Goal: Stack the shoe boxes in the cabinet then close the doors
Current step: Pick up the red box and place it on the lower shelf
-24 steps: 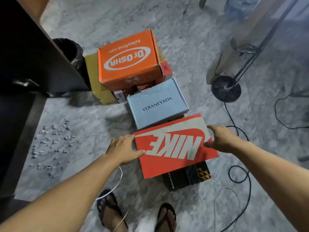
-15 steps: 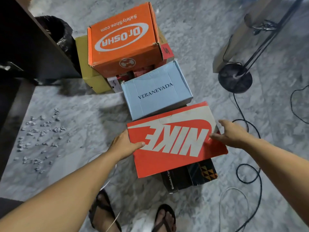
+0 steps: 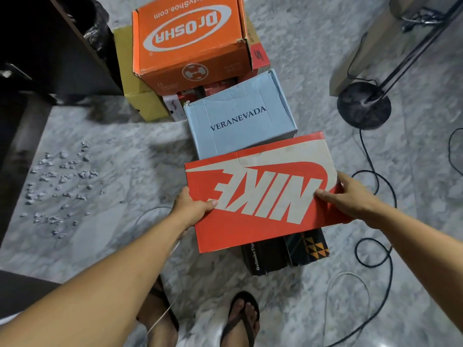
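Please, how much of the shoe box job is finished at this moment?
Done: nothing visibly; no box is seen in the dark cabinet. In hand: left hand and right hand grip the red-and-white Nike cardboard box. Left: the pale blue Veranevada box, orange Dr.Osha box and black patterned box on the floor, then the doors.

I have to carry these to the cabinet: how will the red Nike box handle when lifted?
Probably stiff: the red Nike box keeps flat faces with the left hand and right hand gripping its ends. Likely manageable in weight, since bare hands hold it. Its lid looks worn and creased, so it may slip off if tilted.
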